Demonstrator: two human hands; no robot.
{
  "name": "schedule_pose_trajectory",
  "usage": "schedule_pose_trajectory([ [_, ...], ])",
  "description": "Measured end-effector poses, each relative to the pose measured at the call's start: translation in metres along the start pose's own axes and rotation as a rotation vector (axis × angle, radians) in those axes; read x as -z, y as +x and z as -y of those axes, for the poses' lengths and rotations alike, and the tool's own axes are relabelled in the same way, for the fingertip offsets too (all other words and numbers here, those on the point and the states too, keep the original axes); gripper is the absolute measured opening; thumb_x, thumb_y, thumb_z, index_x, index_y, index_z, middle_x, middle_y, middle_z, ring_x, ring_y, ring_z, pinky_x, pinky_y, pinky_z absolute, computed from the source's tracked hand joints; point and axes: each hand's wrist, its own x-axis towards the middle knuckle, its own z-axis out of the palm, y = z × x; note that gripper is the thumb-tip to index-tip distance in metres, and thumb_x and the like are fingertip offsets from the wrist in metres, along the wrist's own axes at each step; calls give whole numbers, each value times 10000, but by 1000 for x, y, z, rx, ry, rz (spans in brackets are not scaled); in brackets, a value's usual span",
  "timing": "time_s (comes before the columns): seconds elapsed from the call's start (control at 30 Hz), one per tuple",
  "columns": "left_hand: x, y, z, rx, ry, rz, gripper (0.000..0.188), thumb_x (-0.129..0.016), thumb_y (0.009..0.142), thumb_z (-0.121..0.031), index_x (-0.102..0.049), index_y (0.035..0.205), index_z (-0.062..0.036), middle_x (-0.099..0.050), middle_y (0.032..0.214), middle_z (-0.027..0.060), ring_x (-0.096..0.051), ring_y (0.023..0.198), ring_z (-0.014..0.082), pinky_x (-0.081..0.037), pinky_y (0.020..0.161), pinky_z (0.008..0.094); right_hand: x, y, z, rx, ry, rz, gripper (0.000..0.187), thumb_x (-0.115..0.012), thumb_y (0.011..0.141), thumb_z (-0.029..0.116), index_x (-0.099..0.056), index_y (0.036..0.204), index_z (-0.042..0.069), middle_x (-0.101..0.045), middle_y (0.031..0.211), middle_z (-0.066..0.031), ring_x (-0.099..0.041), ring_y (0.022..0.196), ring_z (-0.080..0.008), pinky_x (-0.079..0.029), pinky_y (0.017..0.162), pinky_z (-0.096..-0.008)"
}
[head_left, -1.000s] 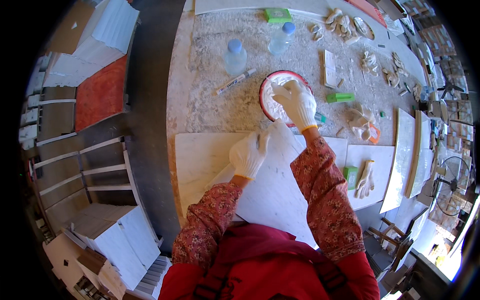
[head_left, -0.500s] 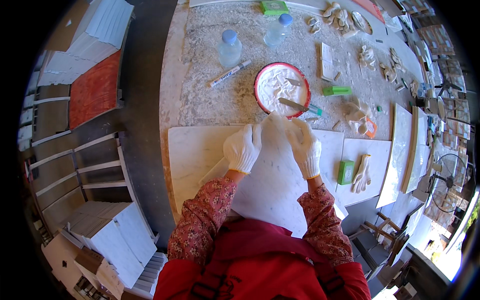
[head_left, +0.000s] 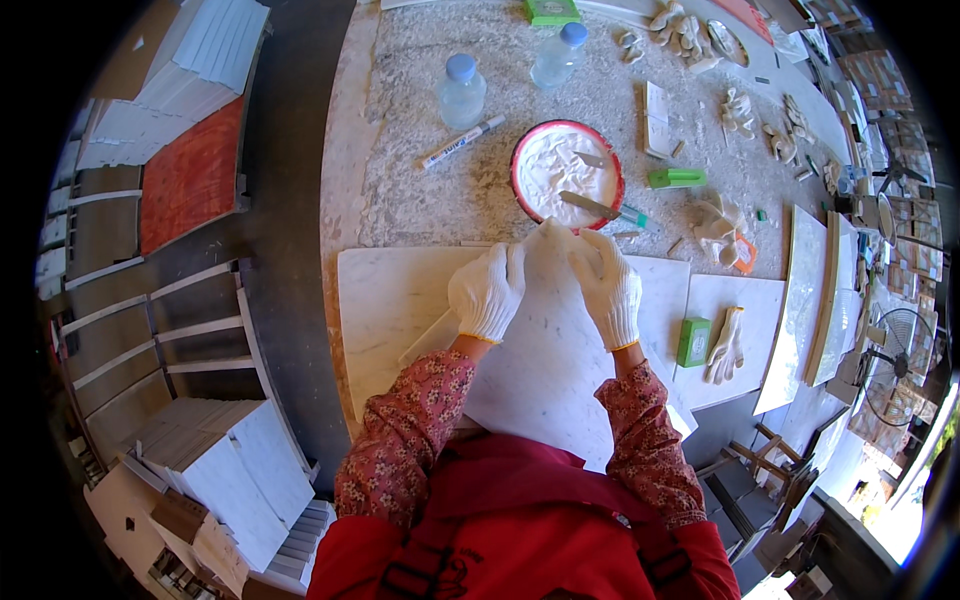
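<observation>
A white marble tile (head_left: pixel 540 360) with faint grey veins lies tilted in front of me, its far corner raised towards a red-rimmed bowl (head_left: pixel 517 190). My left hand (head_left: pixel 487 292), in a white knit glove, is closed at the tile's left edge near that corner. On the opposite edge, my gloved right hand (head_left: pixel 608 288) is closed too, fingers bent over the tile; its fingertips are partly hidden. White paste fills the bowl just beyond my hands. A putty knife (head_left: pixel 590 207) with a green handle rests across the rim, and another blade (head_left: pixel 588 160) sits in the paste.
Two bottles (head_left: pixel 460 95) with blue caps and a paint marker (head_left: pixel 462 143) are beyond the bowl. To the right lie a green cutter (head_left: pixel 677 178), used gloves (head_left: pixel 720 228), a green box (head_left: pixel 693 342) and a clean glove (head_left: pixel 727 346). Stacked tiles (head_left: pixel 235 470) stand at lower left.
My hands keep the same hold on the tile. The whole view has shifted very slightly; nothing else has visibly moved.
</observation>
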Motion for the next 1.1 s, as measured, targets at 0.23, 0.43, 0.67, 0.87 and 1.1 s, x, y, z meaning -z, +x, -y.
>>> schedule_pose_trajectory([
  [0.23,-5,-2,4,33,-45,15,242,-583,969,-244,-578,759,-124,-595,637,115,-606,555,325,-459,489,421,0,2,2,-8,-23,18,319,-695,891,322,-689,1158,145,-730,977,-141,-704,834,-357,-549,722,-402],
  [0.43,-8,-3,5,31,-43,-22,236,-581,956,-262,-584,754,-140,-597,607,85,-605,523,297,-474,480,419,4,4,5,4,-53,30,318,-692,891,322,-692,1151,139,-729,973,-144,-703,824,-356,-546,716,-406],
  [0.67,-11,-4,7,30,-39,-5,249,-590,957,-275,-588,750,-135,-610,618,96,-613,528,310,-477,483,421,1,22,10,-20,132,-63,318,-686,911,329,-687,1126,94,-718,960,-171,-701,848,-345,-540,737,-386],
  [0.87,-9,-4,9,-10,31,-36,263,-587,961,-320,-614,773,-137,-613,614,96,-614,528,313,-480,493,421,-26,90,24,-29,35,-66,370,-695,882,391,-698,1077,78,-701,964,-166,-676,901,-326,-526,780,-414],
  [1.1,0,0,1,71,-10,39,388,-634,918,-470,-610,737,-129,-616,585,112,-614,514,319,-473,480,429,-48,116,14,4,-204,-218,463,-700,850,391,-668,1223,118,-673,1066,-153,-630,1014,-306,-497,888,-429],
])
